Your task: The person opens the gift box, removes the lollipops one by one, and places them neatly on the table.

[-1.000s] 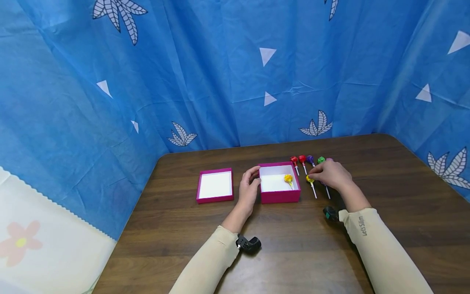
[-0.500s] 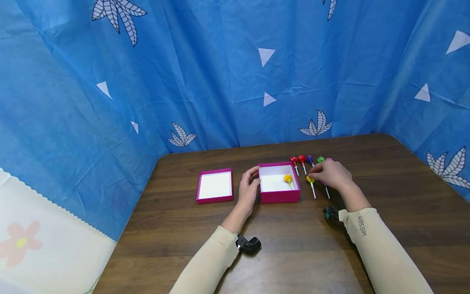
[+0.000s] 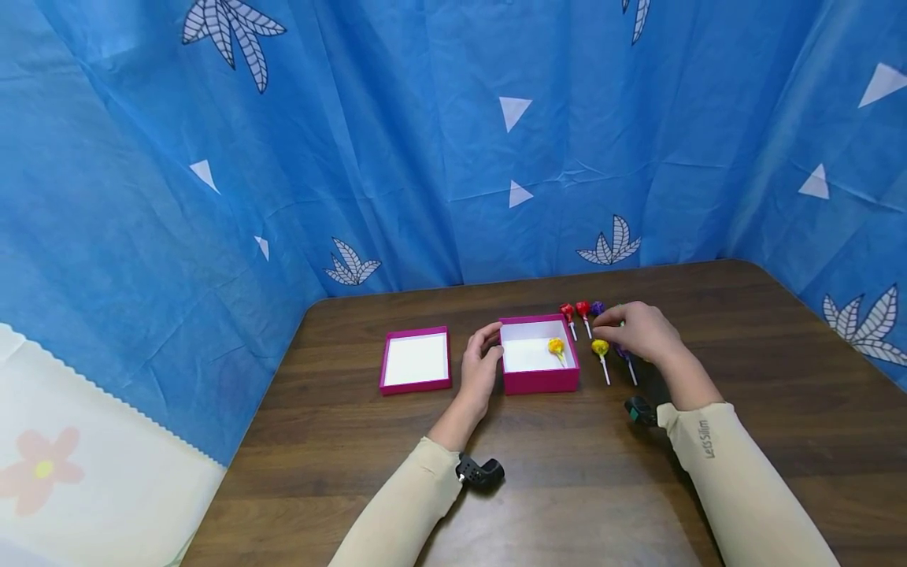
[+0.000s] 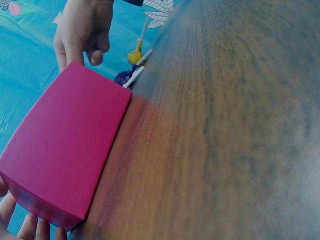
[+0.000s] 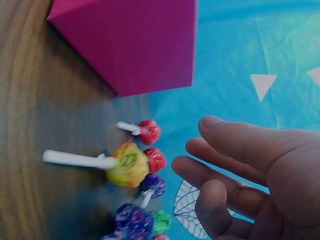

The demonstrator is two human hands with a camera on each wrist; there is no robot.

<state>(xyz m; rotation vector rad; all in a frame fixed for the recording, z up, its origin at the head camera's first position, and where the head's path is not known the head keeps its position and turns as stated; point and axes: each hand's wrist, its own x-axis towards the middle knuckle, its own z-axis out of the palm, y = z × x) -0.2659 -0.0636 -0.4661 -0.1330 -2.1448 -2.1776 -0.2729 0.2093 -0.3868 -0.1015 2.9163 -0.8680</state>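
My left hand (image 3: 479,364) rests its fingertips (image 4: 27,227) against the left side of an open magenta box (image 3: 541,381) with a white inside. One yellow lollipop (image 3: 557,346) lies in the box. Just right of the box, my right hand (image 3: 641,329) hovers over a row of lollipops, its fingers relaxed and apart with nothing between them. Below its fingertips a yellow lollipop (image 5: 127,165) lies on the table, its white stick toward me. A purple lollipop (image 5: 134,221) lies beside it, partly under the hand in the head view.
Two red lollipops (image 3: 583,308), another purple lollipop (image 3: 597,308) and a green lollipop (image 5: 161,221) lie farther back. The box's lid (image 3: 416,359) sits left of the box, white inside up. A blue curtain (image 3: 425,157) hangs behind the wooden table (image 3: 553,457).
My right hand has risen slightly off the yellow lollipop on the table, whose head its fingertips met before. That lollipop lies almost where it was. My left hand stays at the box.
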